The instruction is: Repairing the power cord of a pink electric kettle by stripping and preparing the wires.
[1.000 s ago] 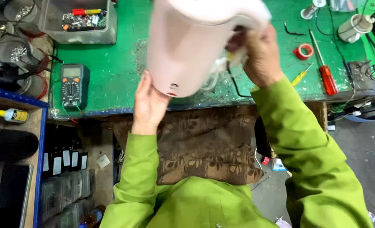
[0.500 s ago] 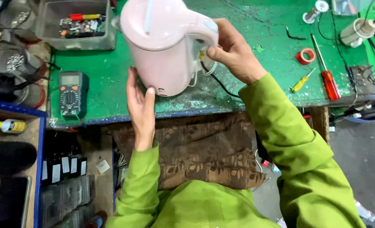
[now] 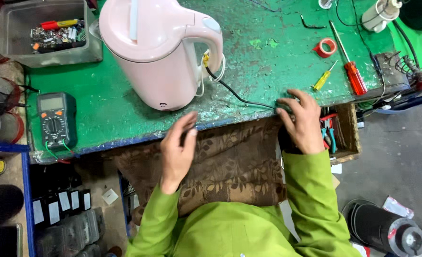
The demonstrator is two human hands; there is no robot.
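A pale pink electric kettle [image 3: 156, 50] stands upright on the worn green workbench [image 3: 268, 62], its handle toward the right. White, yellow and black wires [image 3: 220, 81] trail from under the handle, and a black cable runs right along the bench edge. My left hand [image 3: 178, 150] hovers just below the bench edge, fingers apart, holding nothing. My right hand [image 3: 302, 121] rests at the bench edge with its fingertips on the end of that black cable. Both arms wear green sleeves.
A multimeter [image 3: 56, 120] lies at the bench's left front. A clear bin of small parts [image 3: 47, 33] sits at the back left. A red tape roll [image 3: 325, 47], yellow screwdriver [image 3: 324, 78] and red-handled screwdriver [image 3: 351, 71] lie right. A brown patterned cloth [image 3: 225, 162] covers my lap.
The kettle, held up and tilted by both hands earlier, now stands on the bench. Both hands have let go; the left dropped below the edge, the right moved right to the cable.
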